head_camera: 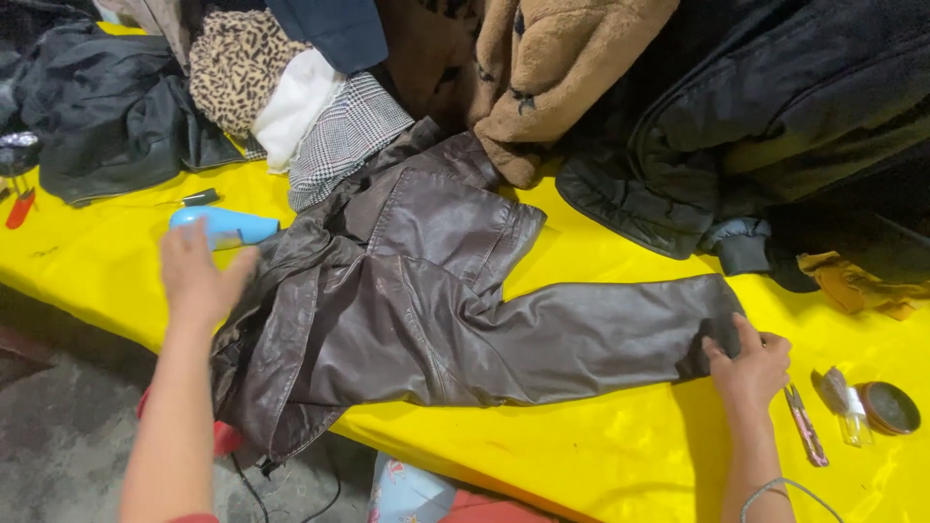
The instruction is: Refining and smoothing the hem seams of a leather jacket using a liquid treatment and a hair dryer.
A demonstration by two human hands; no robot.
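Brown leather jacket (407, 310) spread on yellow table (601, 446); cuff pinched in right hand (751, 368) grip — left hand (199, 276) released, hovering before blue hairdryer (225, 228). Sleeve best kept taut.

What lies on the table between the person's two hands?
In the head view, the brown leather jacket spans the yellow table from the left hand to the right hand, which grips its sleeve cuff.

Bare yellow table (601, 455) runs open along the near edge below the brown leather jacket (417, 310). Heaped coats (756, 116) wall off the far edge; a blue hair dryer (228, 227) and small tin (889, 407) crowd the ends.
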